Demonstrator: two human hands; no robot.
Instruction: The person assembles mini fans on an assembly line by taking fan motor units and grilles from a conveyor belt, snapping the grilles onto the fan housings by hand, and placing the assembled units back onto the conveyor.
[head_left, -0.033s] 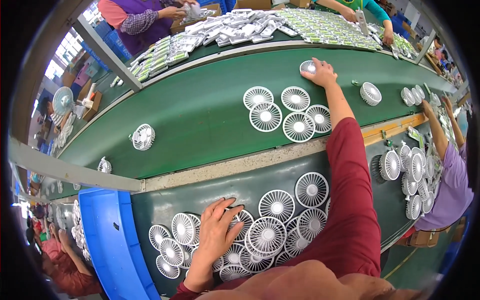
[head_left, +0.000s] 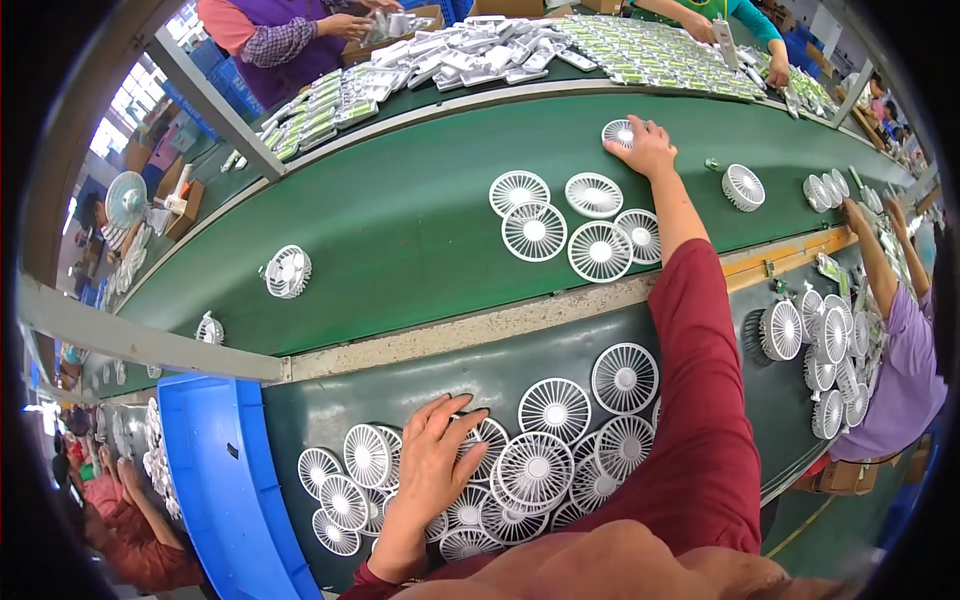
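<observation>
Across the green belt, my right hand (head_left: 645, 148) has its fingers curled round the edge of a round white fan grille (head_left: 617, 133), which is partly covered by the hand. Nearer on the belt lie several more grilles, among them an upper-middle grille (head_left: 594, 196) that looks tilted and a flat one (head_left: 600, 251) in front of it. My left hand (head_left: 432, 462) rests with fingers apart over a pile of white grilles (head_left: 536, 470) on the dark near table. Its fingertips lie beside a half-hidden grille (head_left: 487, 447), and it grips nothing that I can see.
A blue bin (head_left: 225, 480) stands left of the pile. White fan heads lie along the green belt (head_left: 400, 240), one on the left (head_left: 287, 272), one on the right (head_left: 743, 187). Co-workers sit right and beyond, near heaped white handles (head_left: 470, 55). A metal post (head_left: 215, 100) rises left.
The grilles on the belt have shifted very slightly to the right, and the upper-middle one now looks more tilted. My hands are almost unmoved.
</observation>
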